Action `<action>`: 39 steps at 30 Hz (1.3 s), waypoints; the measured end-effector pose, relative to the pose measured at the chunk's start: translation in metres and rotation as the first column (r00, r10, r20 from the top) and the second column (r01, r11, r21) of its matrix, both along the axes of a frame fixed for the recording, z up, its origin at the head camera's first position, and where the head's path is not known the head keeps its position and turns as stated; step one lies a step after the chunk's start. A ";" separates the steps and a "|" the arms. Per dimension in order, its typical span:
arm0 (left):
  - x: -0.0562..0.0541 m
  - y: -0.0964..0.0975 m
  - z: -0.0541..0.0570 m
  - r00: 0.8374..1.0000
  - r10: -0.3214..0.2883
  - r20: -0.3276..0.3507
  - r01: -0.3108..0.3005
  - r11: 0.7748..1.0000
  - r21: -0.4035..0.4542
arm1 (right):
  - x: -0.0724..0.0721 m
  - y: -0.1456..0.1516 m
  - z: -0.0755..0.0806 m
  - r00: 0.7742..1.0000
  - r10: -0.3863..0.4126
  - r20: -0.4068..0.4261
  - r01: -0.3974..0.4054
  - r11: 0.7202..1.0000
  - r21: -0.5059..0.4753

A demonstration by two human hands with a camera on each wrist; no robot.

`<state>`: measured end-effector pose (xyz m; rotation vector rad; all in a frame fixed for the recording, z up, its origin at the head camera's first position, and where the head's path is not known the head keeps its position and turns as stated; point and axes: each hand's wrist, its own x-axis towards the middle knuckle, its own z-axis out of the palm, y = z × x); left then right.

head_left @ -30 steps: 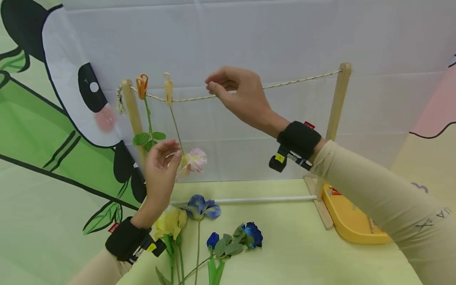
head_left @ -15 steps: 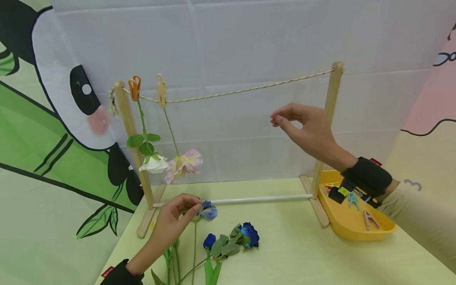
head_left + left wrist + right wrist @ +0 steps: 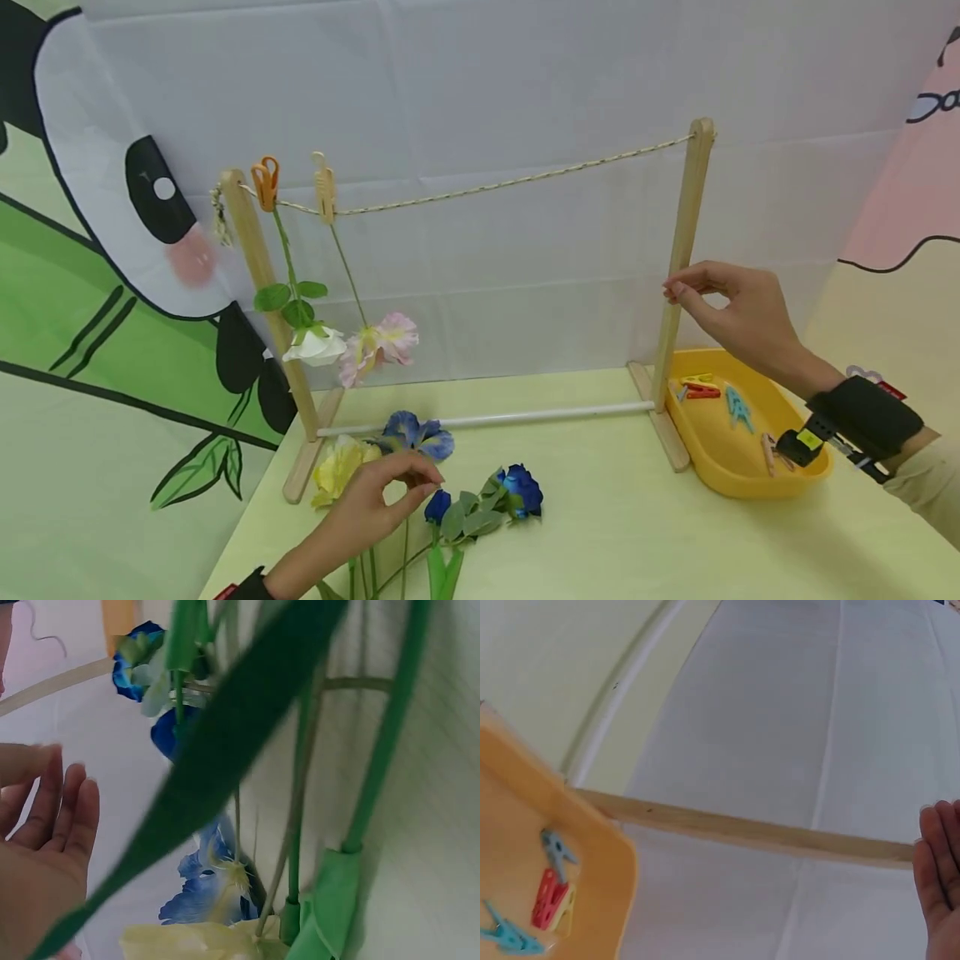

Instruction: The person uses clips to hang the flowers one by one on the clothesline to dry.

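Note:
Loosely bent and holding nothing, my left hand [image 3: 382, 496] hovers over the flowers on the table, its fingertips near a blue rosebud [image 3: 438, 506]. Beside it lie a yellow flower [image 3: 341, 471], a blue iris [image 3: 416, 435] and a blue rose [image 3: 522, 490]. My right hand [image 3: 738, 312] is in the air by the right wooden post, above the yellow tray [image 3: 720, 487], with nothing in its fingers. Several clothespins, among them a red one [image 3: 701, 391] and a teal one [image 3: 738, 409], lie in the tray.
A rope [image 3: 510, 185] runs between two wooden posts [image 3: 682, 225]. From it hang a white rose [image 3: 317, 344], held by an orange clothespin [image 3: 266, 183], and a pink flower [image 3: 380, 346], held by a pale yellow clothespin [image 3: 325, 192]. A white bar [image 3: 547, 414] joins the posts low down.
My right hand has moved right and down from the rope to near the tray. My left hand has dropped from beside the hanging flowers to those on the table. The view has shifted slightly.

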<state>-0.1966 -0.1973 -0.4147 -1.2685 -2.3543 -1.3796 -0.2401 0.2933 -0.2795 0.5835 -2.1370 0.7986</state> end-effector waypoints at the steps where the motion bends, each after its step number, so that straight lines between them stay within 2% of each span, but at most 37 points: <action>1: 0.000 0.000 -0.002 1.000 -0.018 -0.009 0.018 0.999 -0.031 | 0.000 0.005 -0.004 1.000 -0.020 0.015 0.020 1.000 0.017; 5: 0.002 -0.002 -0.009 0.995 -0.099 0.027 0.101 0.989 -0.109 | -0.001 0.027 -0.025 0.994 -0.074 0.083 0.066 0.994 0.093; 9: 0.004 -0.003 -0.015 0.988 -0.137 0.072 0.147 0.976 -0.161 | -0.005 0.049 -0.050 0.980 -0.117 0.159 0.089 0.981 0.173; 15: 0.010 -0.005 -0.024 0.977 -0.172 0.126 0.192 0.966 -0.174 | -0.005 0.069 -0.083 0.932 -0.125 0.339 0.044 0.971 0.236; 18: 0.011 -0.006 -0.027 0.973 -0.173 0.151 0.198 0.964 -0.176 | -0.004 0.076 -0.092 0.913 -0.130 0.388 0.030 0.967 0.253; 22: 0.008 -0.006 -0.028 0.974 -0.164 0.157 0.193 0.962 -0.192 | -0.005 0.086 -0.096 0.899 -0.155 0.409 0.026 0.952 0.304; 28: 0.006 -0.007 -0.027 0.968 -0.169 0.184 0.208 0.953 -0.219 | -0.010 0.106 -0.108 0.861 -0.206 0.464 -0.006 0.910 0.415; 32: 0.006 -0.006 -0.026 0.969 -0.192 0.154 0.225 0.944 -0.242 | -0.012 0.120 -0.119 0.853 -0.215 0.475 -0.037 0.884 0.466; 36: 0.006 -0.006 -0.025 0.973 -0.210 0.095 0.229 0.936 -0.269 | -0.015 0.127 -0.128 0.848 -0.210 0.487 -0.059 0.875 0.481; 39: 0.006 -0.006 -0.024 0.977 -0.206 0.064 0.215 0.933 -0.288 | -0.016 0.126 -0.134 0.858 -0.189 0.478 -0.087 0.863 0.498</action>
